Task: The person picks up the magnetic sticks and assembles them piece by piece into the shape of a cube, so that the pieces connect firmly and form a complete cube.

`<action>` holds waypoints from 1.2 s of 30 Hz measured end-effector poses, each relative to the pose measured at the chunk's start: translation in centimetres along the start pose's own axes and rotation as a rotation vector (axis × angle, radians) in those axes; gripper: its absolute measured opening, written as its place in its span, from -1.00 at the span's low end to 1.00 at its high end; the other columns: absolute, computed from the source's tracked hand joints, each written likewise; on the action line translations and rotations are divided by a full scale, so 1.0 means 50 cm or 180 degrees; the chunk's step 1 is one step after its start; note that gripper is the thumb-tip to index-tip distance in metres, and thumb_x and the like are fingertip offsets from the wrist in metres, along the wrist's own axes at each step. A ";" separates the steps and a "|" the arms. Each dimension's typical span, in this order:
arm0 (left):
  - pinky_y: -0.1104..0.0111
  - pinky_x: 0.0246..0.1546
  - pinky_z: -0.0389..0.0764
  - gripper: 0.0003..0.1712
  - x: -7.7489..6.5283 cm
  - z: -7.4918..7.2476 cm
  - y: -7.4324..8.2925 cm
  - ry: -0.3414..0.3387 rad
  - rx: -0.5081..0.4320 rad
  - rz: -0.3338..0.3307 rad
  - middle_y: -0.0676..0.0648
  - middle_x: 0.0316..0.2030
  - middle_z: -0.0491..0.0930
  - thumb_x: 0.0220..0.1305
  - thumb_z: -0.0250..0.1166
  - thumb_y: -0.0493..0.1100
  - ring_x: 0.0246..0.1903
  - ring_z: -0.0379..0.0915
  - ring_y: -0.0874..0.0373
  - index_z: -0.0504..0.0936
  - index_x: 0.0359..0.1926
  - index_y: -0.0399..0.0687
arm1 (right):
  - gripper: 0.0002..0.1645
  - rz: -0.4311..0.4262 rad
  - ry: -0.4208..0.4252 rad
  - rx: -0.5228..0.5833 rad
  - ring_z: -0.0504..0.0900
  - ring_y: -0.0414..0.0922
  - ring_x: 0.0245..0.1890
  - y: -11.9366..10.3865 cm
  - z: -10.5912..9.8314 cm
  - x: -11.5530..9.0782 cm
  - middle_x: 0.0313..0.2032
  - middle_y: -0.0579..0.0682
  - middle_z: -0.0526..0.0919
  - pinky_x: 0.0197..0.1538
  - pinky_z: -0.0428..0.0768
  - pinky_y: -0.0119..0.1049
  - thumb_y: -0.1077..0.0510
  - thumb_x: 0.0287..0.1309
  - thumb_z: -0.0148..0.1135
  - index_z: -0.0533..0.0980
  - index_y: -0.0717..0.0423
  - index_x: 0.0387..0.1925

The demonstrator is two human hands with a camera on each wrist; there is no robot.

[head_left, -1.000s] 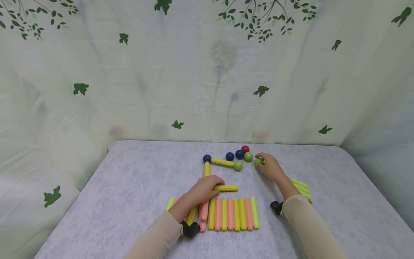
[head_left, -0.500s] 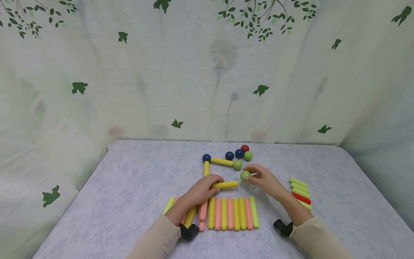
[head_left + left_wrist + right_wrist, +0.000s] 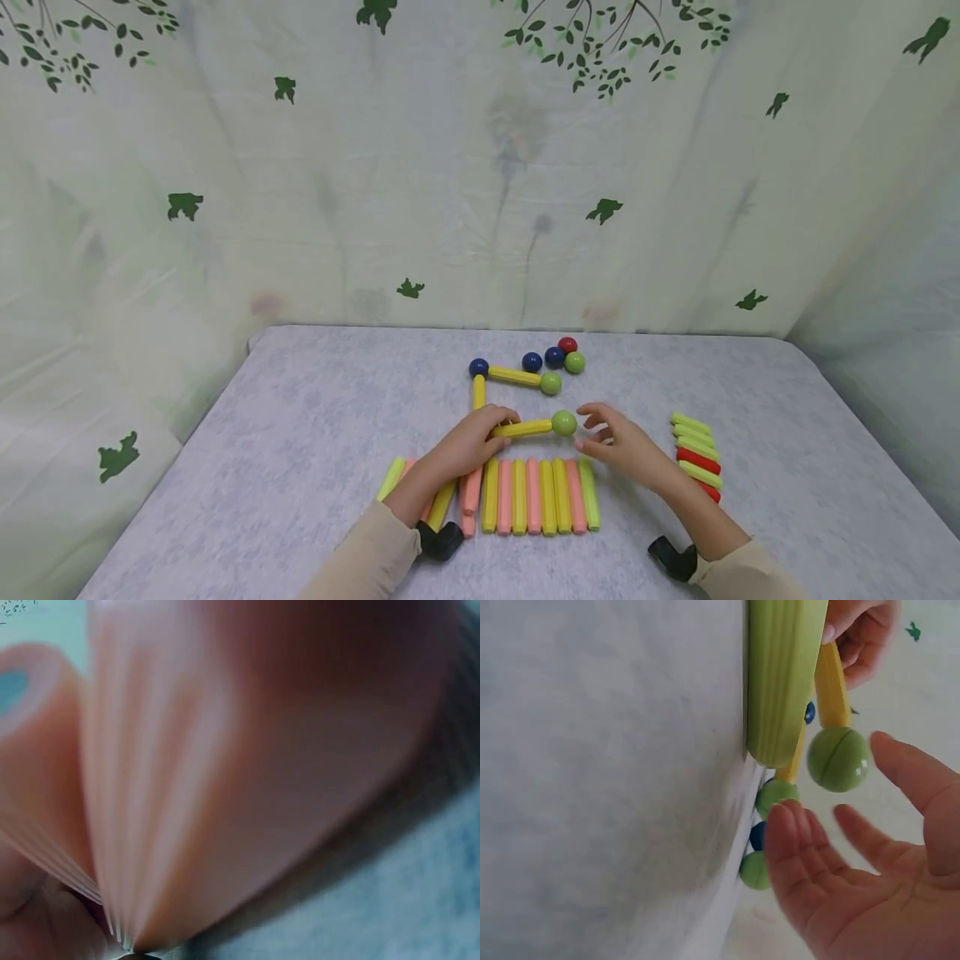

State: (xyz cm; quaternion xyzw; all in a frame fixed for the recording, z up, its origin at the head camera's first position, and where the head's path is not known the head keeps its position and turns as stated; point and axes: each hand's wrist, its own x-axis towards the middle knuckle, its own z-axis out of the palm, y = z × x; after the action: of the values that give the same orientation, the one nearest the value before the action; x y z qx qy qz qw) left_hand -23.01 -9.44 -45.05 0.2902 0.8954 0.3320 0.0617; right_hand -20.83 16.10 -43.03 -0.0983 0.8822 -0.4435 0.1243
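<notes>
My left hand pinches one end of a yellow magnetic stick, which points to the right. On the stick's far end sits a green ball; the right wrist view shows this green ball against the stick, off the table. Just right of the ball, my right hand has its fingers spread and bent, holding nothing. Beyond the left hand lies a corner of two yellow sticks joined by a blue ball, with another green ball at the right end. The left wrist view is mostly blurred skin.
A row of yellow, pink and lime sticks lies in front of the hands, partly under the left forearm. Loose blue, red and green balls are grouped at the back. Lime and red sticks lie to the right, beside the right forearm.
My right hand has brought a green ball from the back right to the end of the held yellow stick and let go, drawing slightly right. The left hand keeps its hold, the stick tilted up slightly.
</notes>
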 end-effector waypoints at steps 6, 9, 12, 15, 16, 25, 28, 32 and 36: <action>0.33 -0.12 0.40 -0.72 -0.001 0.005 -0.001 0.0034 0.0100 -0.0008 0.07 -0.13 0.46 0.24 0.15 -0.22 -0.17 0.35 0.25 0.51 -0.01 -0.01 | -0.38 0.0130 -0.0443 -0.0380 0.36 -0.15 -0.58 0.001 0.012 -0.048 -0.51 -0.03 0.41 -0.55 0.32 -0.35 0.01 -0.01 0.31 0.30 0.16 0.05; 0.34 -0.14 0.41 -0.72 -0.002 0.005 -0.001 0.0056 0.0148 0.0005 0.06 -0.16 0.48 0.24 0.16 -0.22 -0.19 0.36 0.25 0.52 -0.01 -0.03 | -0.44 0.0138 -0.0504 -0.0559 0.33 -0.16 -0.65 -0.001 0.021 -0.060 -0.61 -0.04 0.39 -0.60 0.26 -0.39 0.05 0.01 0.29 0.30 0.14 0.02; 0.33 -0.13 0.41 -0.72 -0.004 0.006 -0.001 0.0076 0.0204 0.0046 0.05 -0.16 0.49 0.23 0.15 -0.23 -0.17 0.37 0.23 0.53 -0.02 -0.06 | -0.50 0.0254 -0.0414 -0.0711 0.31 -0.17 -0.68 -0.006 0.031 -0.066 -0.64 -0.04 0.38 -0.61 0.26 -0.38 0.08 0.01 0.28 0.31 0.10 -0.04; 0.30 -0.09 0.41 -0.69 -0.008 0.006 0.000 0.0105 0.0172 0.0055 0.01 -0.10 0.49 0.23 0.15 -0.24 -0.11 0.38 0.19 0.52 0.01 -0.09 | -0.55 0.0383 -0.0338 -0.0841 0.31 -0.17 -0.69 -0.012 0.035 -0.066 -0.64 -0.03 0.38 -0.61 0.26 -0.38 0.09 0.00 0.30 0.32 0.07 -0.10; 0.28 -0.07 0.40 -0.68 -0.010 0.005 0.001 0.0123 0.0131 0.0044 0.00 -0.07 0.47 0.23 0.15 -0.24 -0.07 0.36 0.17 0.50 0.03 -0.09 | -0.56 0.0404 -0.0306 -0.0860 0.31 -0.17 -0.70 -0.014 0.035 -0.065 -0.64 -0.03 0.38 -0.61 0.26 -0.37 0.10 0.00 0.30 0.32 0.06 -0.11; 0.01 0.04 0.28 -0.37 -0.020 -0.003 0.008 0.0723 -0.0121 -0.0685 -0.19 0.25 0.06 0.13 0.27 -0.07 0.21 -0.03 -0.15 0.30 0.22 -0.08 | -0.52 0.0026 0.0036 -0.0030 0.44 -0.10 -0.54 -0.026 -0.023 0.000 -0.45 -0.01 0.49 -0.47 0.47 -0.27 0.15 0.16 0.14 0.32 0.13 0.12; 0.01 0.04 0.29 -0.25 -0.022 -0.004 0.006 0.0749 -0.0230 -0.0969 -0.19 0.26 0.02 0.10 0.30 -0.02 0.21 -0.03 -0.13 0.22 0.27 -0.10 | -0.48 0.0079 -0.0063 0.0276 0.49 -0.09 -0.47 -0.030 -0.033 0.042 -0.34 0.04 0.55 -0.37 0.53 -0.24 0.08 0.17 0.13 0.31 0.25 0.11; 0.03 0.06 0.28 -0.18 -0.022 -0.002 0.000 0.0696 -0.0316 -0.0978 -0.22 0.26 0.01 0.07 0.32 -0.02 0.22 0.00 -0.11 0.16 0.29 -0.16 | -0.49 0.0312 -0.0132 0.0442 0.50 -0.10 -0.37 -0.031 -0.035 0.088 -0.20 0.08 0.55 -0.28 0.54 -0.23 0.06 0.17 0.13 0.36 0.33 0.05; 0.06 0.05 0.30 -0.17 -0.023 0.000 -0.002 0.0654 -0.0344 -0.0933 -0.21 0.27 -0.02 0.06 0.33 -0.05 0.20 0.05 -0.09 0.15 0.29 -0.17 | -0.53 0.0538 -0.0183 0.0545 0.48 -0.12 -0.34 -0.025 -0.029 0.113 -0.19 0.07 0.53 -0.26 0.53 -0.26 0.10 0.16 0.13 0.41 0.33 0.02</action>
State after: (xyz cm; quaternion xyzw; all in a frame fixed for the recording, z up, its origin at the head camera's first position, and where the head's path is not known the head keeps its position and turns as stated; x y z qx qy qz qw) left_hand -22.10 -10.11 -45.21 0.1174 0.9106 0.3950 0.0331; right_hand -26.58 14.86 -41.91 -0.0252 0.8423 -0.5021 0.1944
